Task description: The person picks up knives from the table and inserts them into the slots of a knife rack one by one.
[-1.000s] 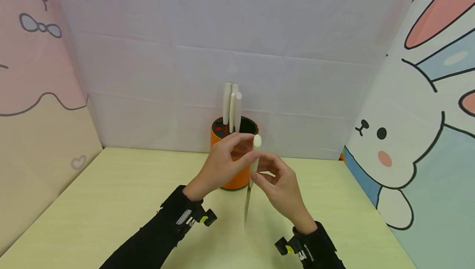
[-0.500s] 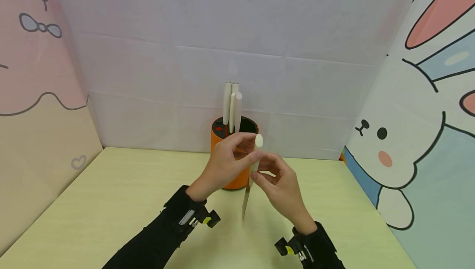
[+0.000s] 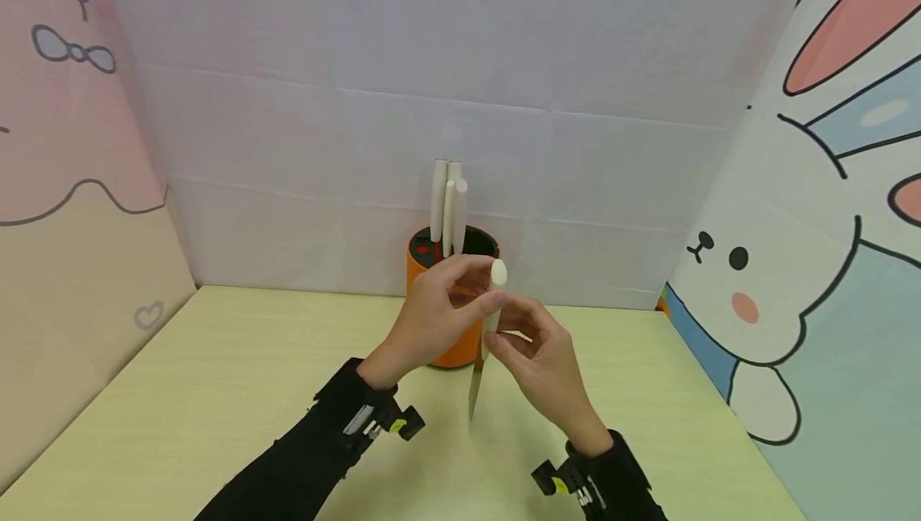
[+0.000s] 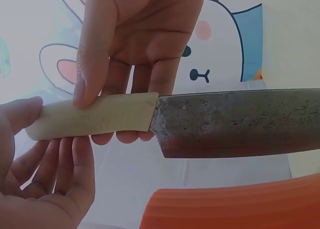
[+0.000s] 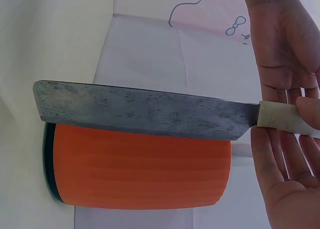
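A knife with an off-white handle [image 3: 492,323] hangs in front of the orange knife block, its broad, spotted steel blade [image 5: 145,111] pointing down. Near the top end of the handle, my left hand [image 3: 434,312] pinches it between thumb and fingers. Lower down, close to the blade, my right hand [image 3: 544,361] grips the same handle with thumb and fingertips. The left wrist view shows both thumbs on the handle [image 4: 107,114]. Seen from the right wrist, the blade passes in front of the block's ribbed side [image 5: 145,169]. My hands partly cover the block in the head view.
Several white-handled utensils [image 3: 439,201] stand upright in the knife block [image 3: 455,358], which has a black top with a dark opening on its right. The pale table [image 3: 288,393] meets a white cloth wall [image 3: 360,105] behind. Cartoon-printed panels [image 3: 791,281] flank both sides.
Both hands keep their hold at nearly the same spot. The blade's lower tip has swung slightly left and toward the block.
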Motion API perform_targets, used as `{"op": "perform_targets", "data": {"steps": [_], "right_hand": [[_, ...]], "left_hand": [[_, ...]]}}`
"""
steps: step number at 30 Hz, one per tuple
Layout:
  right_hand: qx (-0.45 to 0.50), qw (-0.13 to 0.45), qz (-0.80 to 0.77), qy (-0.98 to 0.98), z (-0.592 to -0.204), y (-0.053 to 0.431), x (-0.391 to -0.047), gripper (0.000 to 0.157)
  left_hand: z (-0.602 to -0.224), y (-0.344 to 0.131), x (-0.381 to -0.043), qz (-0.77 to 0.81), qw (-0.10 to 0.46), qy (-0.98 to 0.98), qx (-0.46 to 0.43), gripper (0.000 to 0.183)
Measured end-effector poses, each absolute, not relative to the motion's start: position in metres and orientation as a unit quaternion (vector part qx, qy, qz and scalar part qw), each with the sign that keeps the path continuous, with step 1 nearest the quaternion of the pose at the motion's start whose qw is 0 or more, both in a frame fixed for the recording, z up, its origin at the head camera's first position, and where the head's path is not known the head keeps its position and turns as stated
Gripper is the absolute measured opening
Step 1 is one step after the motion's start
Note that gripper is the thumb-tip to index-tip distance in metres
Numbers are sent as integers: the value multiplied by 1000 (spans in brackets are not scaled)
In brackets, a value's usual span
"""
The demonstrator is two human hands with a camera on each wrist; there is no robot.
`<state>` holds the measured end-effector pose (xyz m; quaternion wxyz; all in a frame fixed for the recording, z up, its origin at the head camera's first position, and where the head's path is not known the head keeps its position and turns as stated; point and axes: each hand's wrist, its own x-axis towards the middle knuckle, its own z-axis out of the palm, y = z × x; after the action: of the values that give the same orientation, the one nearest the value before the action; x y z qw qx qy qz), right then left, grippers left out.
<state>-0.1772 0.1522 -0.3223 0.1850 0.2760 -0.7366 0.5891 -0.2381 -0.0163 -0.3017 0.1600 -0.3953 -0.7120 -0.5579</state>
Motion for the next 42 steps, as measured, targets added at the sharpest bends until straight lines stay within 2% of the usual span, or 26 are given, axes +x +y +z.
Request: {"op": "perform_targets", "data": {"steps": [10,19,30,42], "right_hand": [[292,205,556,-750,-324,156,-181,46],[303,210,509,-778,-333,167,-181,45],[285,207,439,-827,-377,200,-199,51],[252,226,407,-848,-385,208,-201,51]], "left_hand": [[-267,-24,-216,-556,162,-717,-388,33],[-244,-34,-220,-556,164,-707,-404,29],[-207,-54,-228,-527,204,-730,-383,33],[-166,-63,-237,-527,216,-730,-378,30]]}}
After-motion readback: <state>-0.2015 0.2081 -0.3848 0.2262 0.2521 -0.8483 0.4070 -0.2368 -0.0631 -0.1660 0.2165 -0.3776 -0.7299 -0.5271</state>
